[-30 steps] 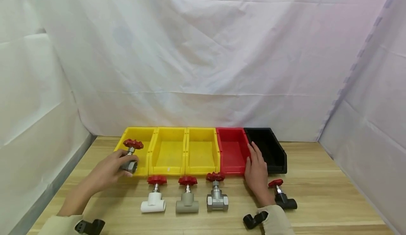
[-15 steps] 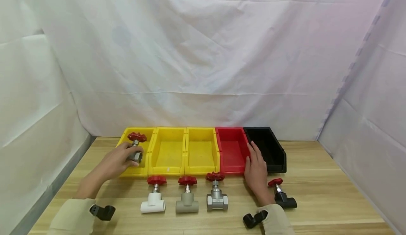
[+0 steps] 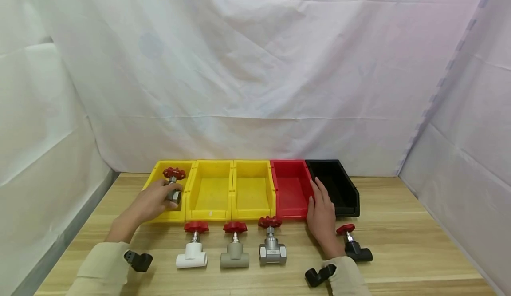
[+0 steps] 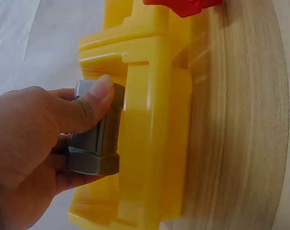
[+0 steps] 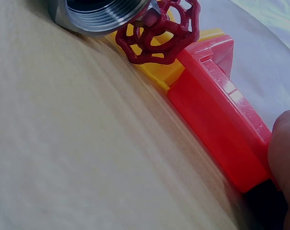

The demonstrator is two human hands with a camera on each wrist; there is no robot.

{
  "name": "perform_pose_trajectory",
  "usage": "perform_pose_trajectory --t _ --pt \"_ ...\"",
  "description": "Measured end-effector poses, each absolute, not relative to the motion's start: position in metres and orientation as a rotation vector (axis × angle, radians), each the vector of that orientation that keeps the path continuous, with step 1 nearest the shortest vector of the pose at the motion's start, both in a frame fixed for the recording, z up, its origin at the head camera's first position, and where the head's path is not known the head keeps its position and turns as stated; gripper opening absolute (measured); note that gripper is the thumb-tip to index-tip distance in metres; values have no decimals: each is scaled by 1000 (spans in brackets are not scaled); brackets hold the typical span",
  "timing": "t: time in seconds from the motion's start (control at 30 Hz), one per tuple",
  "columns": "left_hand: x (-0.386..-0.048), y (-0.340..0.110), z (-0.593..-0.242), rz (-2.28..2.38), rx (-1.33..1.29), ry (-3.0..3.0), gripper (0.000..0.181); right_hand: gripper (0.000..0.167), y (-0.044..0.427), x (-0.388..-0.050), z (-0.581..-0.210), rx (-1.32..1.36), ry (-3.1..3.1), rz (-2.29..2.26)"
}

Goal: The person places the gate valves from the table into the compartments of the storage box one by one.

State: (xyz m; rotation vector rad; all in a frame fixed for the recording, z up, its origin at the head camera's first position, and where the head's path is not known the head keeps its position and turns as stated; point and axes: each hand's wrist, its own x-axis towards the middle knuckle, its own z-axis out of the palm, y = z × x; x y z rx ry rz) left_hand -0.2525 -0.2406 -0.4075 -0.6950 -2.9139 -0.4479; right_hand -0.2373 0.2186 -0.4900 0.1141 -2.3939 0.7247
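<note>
While the left hand (image 3: 148, 203) has thumb and fingers wrapped round a grey metal pipe valve (image 4: 104, 141) with a red handwheel, that valve's at the open front of the leftmost yellow plastic bin (image 3: 165, 217), wheel up, though I can't tell if it touches the bottom. The right hand (image 3: 322, 219) isn't gripping anything, fingers pretty much straight, resting where the red plastic bin (image 3: 291, 212) meets the black plastic bin (image 3: 348, 211). Left of that hand there's a silver metal valve (image 3: 273, 250) with a red wheel standing on the pale wood-grain table (image 3: 415, 242)
</note>
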Motion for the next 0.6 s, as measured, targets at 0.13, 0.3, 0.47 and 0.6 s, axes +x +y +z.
perform_pose_trajectory --t 0.13,0.3,0.47,0.6 --pt "-256 -241 -411 -447 -672 -2925 39 54 218 -237 -489 107 -2401 728" --pt "-260 -243 -415 -434 -654 -2937 38 54 219 -237 -489 99 -2407 722" --pt "-263 -245 -421 -413 -654 -2967 35 54 219 -237 -491 109 -2400 720" --pt "-264 -245 -425 -406 -677 -2957 35 53 218 -237 -491 109 -2402 726"
